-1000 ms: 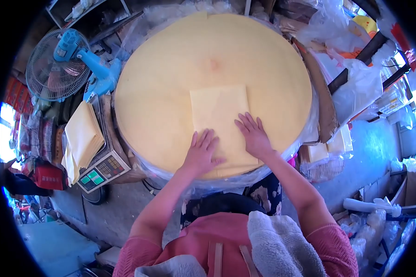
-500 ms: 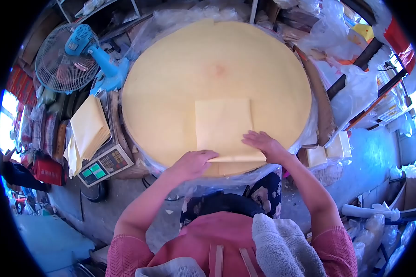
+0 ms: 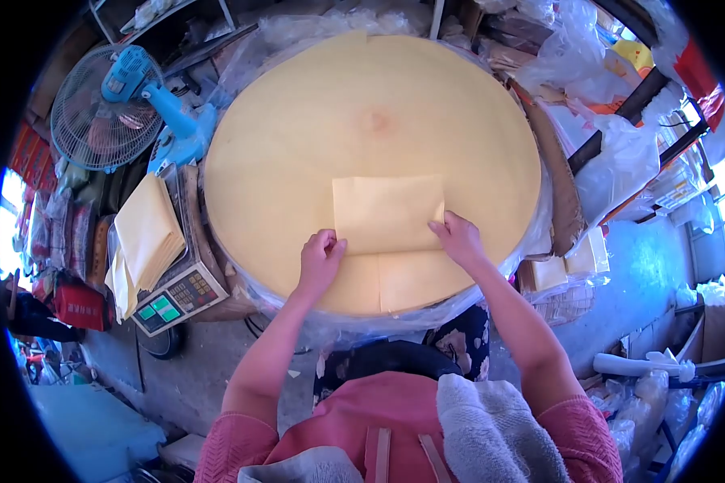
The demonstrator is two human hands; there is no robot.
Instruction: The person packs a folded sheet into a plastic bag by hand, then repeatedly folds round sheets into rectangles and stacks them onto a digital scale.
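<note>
Sheet (image 3: pixel 388 211), pale yellow and folded to a wide oblong, lies on the near half of a round surface (image 3: pixel 282 113) of the same colour, squarely in front of the person. Left hand (image 3: pixel 321 258) at its lower left: fingers curled in, thumb closed toward the forefinger, apparently pinching the side edge just above the corner. Right hand (image 3: pixel 460 237) at the right edge, a little higher; thumb on the upper face, other fingers bent round by the edge, gap nearly closed, so it too seems to have a light pinch. How far the fingertips go underneath is hidden at both sides. Near edge of the oblong runs almost straight; beyond it, toward the body, the round surface shows bare, with a faint line down it, and plastic film (image 3: pixel 362 326) skirts the rim. Step in hand, by my reading: a fold being made or squared, both sides governed together. Next move probably calls for an even grip, side edges kept aligned, then a flat palm to press the crease; uneven tension could skew the layers. Off to the left, a stack of similar folded sheets (image 3: pixel 147 229) rests on a scale (image 3: pixel 187 296) with a lit green display.
</note>
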